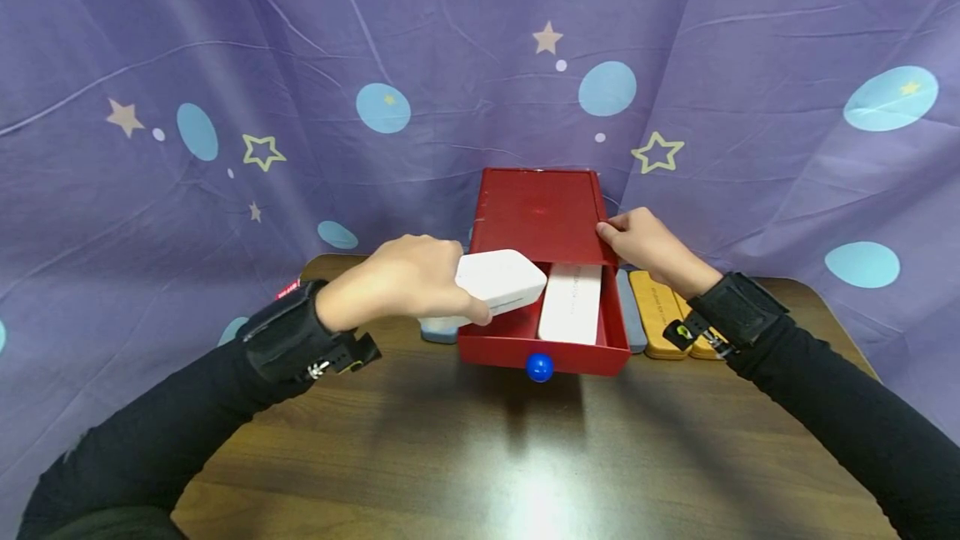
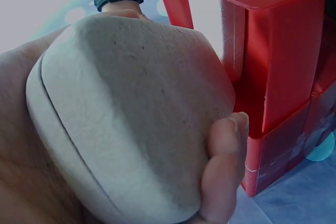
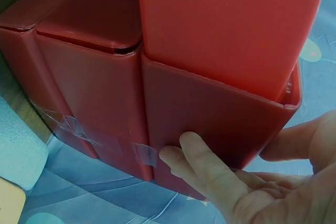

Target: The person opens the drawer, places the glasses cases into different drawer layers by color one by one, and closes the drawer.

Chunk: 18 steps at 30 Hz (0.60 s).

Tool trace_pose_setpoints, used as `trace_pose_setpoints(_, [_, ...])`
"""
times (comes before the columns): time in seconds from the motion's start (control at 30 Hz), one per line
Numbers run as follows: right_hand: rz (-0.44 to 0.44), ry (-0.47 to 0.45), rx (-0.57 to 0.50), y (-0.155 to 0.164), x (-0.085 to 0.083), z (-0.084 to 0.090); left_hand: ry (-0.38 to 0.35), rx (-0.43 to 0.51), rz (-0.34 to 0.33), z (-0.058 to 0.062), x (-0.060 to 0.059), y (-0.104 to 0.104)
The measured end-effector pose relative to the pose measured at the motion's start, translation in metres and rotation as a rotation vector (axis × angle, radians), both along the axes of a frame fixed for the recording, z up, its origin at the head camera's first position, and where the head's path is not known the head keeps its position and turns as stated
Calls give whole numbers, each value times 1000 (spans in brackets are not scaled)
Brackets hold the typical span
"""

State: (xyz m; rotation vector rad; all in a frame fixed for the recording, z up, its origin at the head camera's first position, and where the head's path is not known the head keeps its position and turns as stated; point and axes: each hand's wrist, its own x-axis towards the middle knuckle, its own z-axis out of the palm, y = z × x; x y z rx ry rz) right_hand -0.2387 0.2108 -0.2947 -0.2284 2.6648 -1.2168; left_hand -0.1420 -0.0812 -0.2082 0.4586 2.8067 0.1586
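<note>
The left hand [image 1: 412, 277] grasps a white case [image 1: 502, 277], fingers wrapped around it, probably lifted this way to keep it clear of the rim of the pulled-out drawer [image 1: 498, 352]. Beyond that hand's right side, a white box [image 1: 573, 302] lies inside the drawer. The right hand [image 1: 648, 244] pinches the red cabinet [image 1: 538, 211] at its side edge, seemingly to steady it; yellow cases [image 1: 658, 319] rest nearer the person, below that hand.
</note>
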Motion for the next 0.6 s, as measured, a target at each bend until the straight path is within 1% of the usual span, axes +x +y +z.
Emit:
trace_pose_setpoints(0.2, [1, 1, 4, 0, 0, 0, -2, -16, 1, -1, 0, 2])
trace_pose_setpoints(0.4, [-2, -8, 6, -1, 0, -1, -18, -43, -2, -4, -1, 4])
trace_pose_setpoints(0.6, [-5, -6, 0, -1, 0, 0, -13, -56, 0, -7, -2, 5])
